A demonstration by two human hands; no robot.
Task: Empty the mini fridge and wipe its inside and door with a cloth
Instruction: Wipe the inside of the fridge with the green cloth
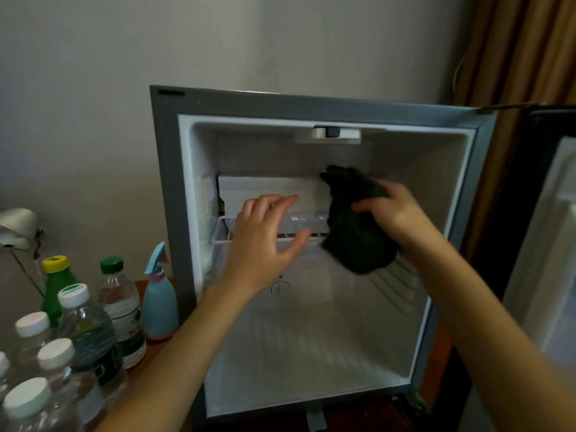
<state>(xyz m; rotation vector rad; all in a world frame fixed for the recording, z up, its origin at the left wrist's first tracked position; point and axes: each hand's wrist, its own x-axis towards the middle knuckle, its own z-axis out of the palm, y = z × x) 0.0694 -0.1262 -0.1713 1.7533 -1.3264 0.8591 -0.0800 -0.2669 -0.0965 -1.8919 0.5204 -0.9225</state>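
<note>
Bottles [84, 332] stand at counter's [152, 350] near left corner, mini fridge [168, 182] emptied; right hand [392, 210] fingers [364, 207] grip bunched cloth [355, 238] at wire shelf's [224, 232] right end, left hand [265, 238] fingers spread, possibly steadying it; wipe in firm overlapping strokes, back to front.

left grip [265, 244] splayed, right grip [394, 213] curled

It looks like a hotel or home room: a grey mini fridge [280, 104] on a reddish wooden surface [139, 289], a heavy brown curtain [514, 51] at 2 o'clock, a silver desk lamp [17, 226] at 9 o'clock and a plain beige wall [93, 88].
</note>
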